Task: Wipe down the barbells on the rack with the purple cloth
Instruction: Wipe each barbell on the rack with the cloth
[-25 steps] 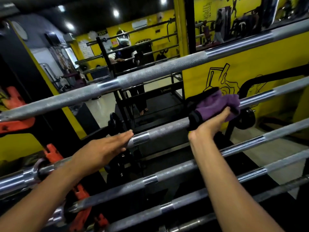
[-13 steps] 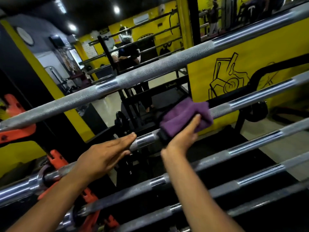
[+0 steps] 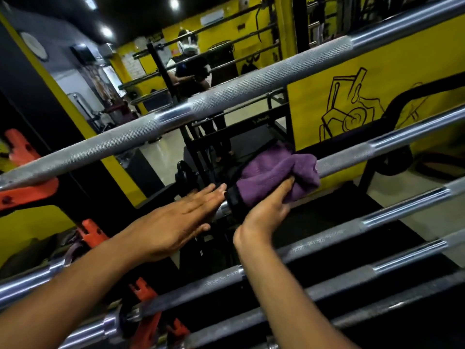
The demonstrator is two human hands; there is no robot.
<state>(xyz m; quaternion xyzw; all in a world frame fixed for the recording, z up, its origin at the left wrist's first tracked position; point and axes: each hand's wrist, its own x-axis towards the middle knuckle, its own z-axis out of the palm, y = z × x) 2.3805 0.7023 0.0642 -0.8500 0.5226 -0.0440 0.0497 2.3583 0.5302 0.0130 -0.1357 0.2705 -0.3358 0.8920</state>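
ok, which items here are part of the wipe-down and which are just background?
In the job:
- purple cloth, wrapped on the second barbell
- right hand, gripping the cloth
- left hand, flat on that bar
- top barbell and lower barbells

Background:
- orange brackets
- yellow wall with drawing
- mirror

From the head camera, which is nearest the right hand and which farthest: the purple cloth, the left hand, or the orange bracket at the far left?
1. Purple cloth: held in the right hand, wrapped on the bar.
2. Left hand: just to its left, flat on the same bar.
3. Orange bracket: far left edge, under the top bar.
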